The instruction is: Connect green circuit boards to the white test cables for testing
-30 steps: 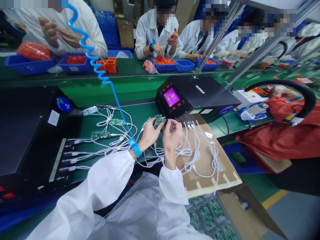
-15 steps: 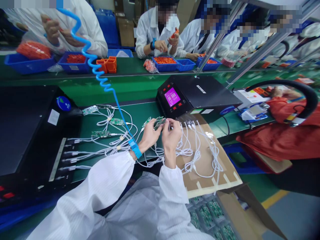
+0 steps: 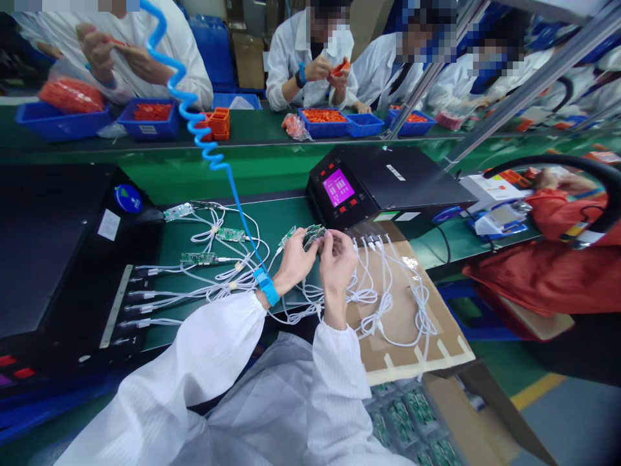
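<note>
The left hand [image 3: 295,260] curls round a few green circuit boards [image 3: 314,234], raised above the desk [image 3: 276,215] at the centre of the dial; the right hand [image 3: 338,262] meets their edge at three o'clock with its fingertips bunched, but whether it pinches a plug or a board is hidden, so I cannot tell; boards crowded like this could scrape one another if the left hand squeezes; a crooked tug by the right hand could strain a connector, if it has hold of one; the white cables [image 3: 387,302], looped over the cardboard sheet [image 3: 402,314] at four o'clock, could snag on a sleeve; the blue coiled cord [image 3: 212,150], dropping from eleven o'clock to the wrist strap [image 3: 266,287] at eight, crosses close by the wired board [image 3: 231,234] at nine and could catch its plug if the left arm swings
</note>
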`<action>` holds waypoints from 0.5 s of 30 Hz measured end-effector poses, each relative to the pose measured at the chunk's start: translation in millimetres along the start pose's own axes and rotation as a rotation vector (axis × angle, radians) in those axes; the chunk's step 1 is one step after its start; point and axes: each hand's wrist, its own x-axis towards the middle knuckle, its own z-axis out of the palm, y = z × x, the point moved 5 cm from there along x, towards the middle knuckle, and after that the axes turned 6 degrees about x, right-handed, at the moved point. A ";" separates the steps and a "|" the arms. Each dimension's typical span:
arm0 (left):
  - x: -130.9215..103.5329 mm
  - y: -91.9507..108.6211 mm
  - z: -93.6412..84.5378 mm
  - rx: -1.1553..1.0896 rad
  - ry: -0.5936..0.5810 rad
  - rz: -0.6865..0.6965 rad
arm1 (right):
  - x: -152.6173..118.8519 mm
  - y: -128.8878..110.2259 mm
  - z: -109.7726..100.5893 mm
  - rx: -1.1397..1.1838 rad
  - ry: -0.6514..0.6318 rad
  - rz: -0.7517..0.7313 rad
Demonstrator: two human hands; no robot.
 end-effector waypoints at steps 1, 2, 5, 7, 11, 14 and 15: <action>-0.7 0.6 -0.1 0.022 -0.005 0.021 | -0.4 -0.1 0.0 -0.023 -0.005 -0.018; -1.6 1.0 -0.2 0.038 -0.008 0.039 | -0.8 -0.6 -0.1 -0.045 -0.005 -0.038; -4.0 1.7 -0.1 0.096 -0.009 0.078 | -2.0 -3.5 -0.8 -0.083 0.009 -0.088; -4.9 2.9 1.0 0.151 -0.009 0.098 | -2.4 -4.8 -1.0 -0.091 0.022 -0.107; -5.2 7.2 3.6 0.182 0.004 0.135 | -1.1 -3.8 -1.6 -0.091 0.063 -0.115; -4.6 8.7 3.9 0.177 0.005 0.142 | 0.4 -1.5 1.3 -0.056 0.069 -0.111; -4.3 8.4 3.3 0.176 0.002 0.138 | 0.7 -0.4 3.0 -0.043 0.068 -0.102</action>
